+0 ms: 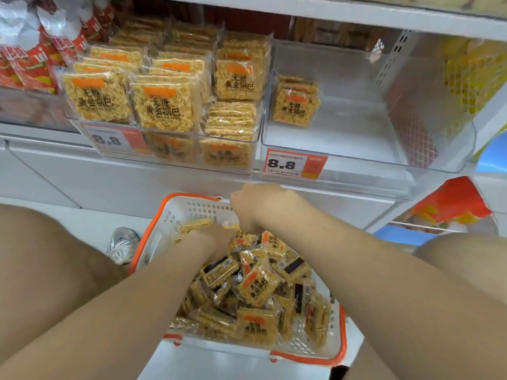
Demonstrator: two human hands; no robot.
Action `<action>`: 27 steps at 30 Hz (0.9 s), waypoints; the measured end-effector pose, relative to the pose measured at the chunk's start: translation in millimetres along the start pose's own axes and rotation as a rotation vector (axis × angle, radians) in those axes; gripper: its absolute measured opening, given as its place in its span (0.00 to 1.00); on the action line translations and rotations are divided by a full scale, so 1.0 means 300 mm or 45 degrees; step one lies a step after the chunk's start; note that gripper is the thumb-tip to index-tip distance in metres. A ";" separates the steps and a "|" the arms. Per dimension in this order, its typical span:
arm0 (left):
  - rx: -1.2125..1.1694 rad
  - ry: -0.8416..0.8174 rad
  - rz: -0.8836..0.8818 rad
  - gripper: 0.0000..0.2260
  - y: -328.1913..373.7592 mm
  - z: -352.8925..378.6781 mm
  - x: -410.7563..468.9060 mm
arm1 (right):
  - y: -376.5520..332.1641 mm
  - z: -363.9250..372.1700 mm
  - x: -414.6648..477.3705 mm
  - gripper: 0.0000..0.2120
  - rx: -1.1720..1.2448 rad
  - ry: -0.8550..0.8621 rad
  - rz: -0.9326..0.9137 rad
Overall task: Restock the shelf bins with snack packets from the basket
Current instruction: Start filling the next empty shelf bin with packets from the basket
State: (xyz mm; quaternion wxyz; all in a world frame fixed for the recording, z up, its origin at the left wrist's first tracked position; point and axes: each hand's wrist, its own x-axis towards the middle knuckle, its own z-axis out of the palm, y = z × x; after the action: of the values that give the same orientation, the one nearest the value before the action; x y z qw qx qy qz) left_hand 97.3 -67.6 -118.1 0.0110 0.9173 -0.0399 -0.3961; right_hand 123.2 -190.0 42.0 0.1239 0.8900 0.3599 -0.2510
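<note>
Both hands reach down into the basket [192,208], which sits on the floor below the shelf, between the person's knees. Left hand [219,237]: buried among the snack packets [258,286] at the far end of the basket; fingers hidden, so grip cannot be determined. Right hand [260,208]: just to the right of and above the left hand, knuckles up, fingers curled downward onto the pile; whether it holds a packet cannot be determined.

The basket is white with orange trim and is heaped with loose packets lying at mixed angles.

On the shelf above:
- Left bin [178,164]: clear plastic, filled with upright rows of identical packets [162,105].
- Right bin [343,138]: clear plastic, holding one short stack of packets [296,105] against its left wall.
- Price tags [295,163] reading 8.8 are fixed to the front of each bin.

Red bags [33,58] occupy the shelf space far left. A shoe [123,244] rests left of the basket.
</note>
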 end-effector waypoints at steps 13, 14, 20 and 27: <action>-0.134 0.245 -0.022 0.15 0.050 0.013 0.011 | -0.031 -0.025 0.013 0.09 -0.030 0.014 -0.056; -0.147 0.267 -0.049 0.10 0.040 0.007 0.012 | -0.029 -0.033 0.007 0.07 -0.025 0.017 -0.053; -0.402 0.450 -0.094 0.07 -0.020 -0.070 -0.054 | 0.000 -0.081 -0.036 0.05 -0.017 0.066 -0.056; -0.794 0.643 -0.016 0.16 0.008 -0.231 -0.285 | 0.035 -0.084 -0.091 0.14 0.023 0.048 -0.080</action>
State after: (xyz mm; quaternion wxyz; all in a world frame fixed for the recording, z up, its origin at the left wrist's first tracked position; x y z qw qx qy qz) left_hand 89.3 -63.9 -8.3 0.2959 0.9386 0.0920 -0.1514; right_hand 122.8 -203.3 78.3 0.1012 0.8839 0.3877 -0.2411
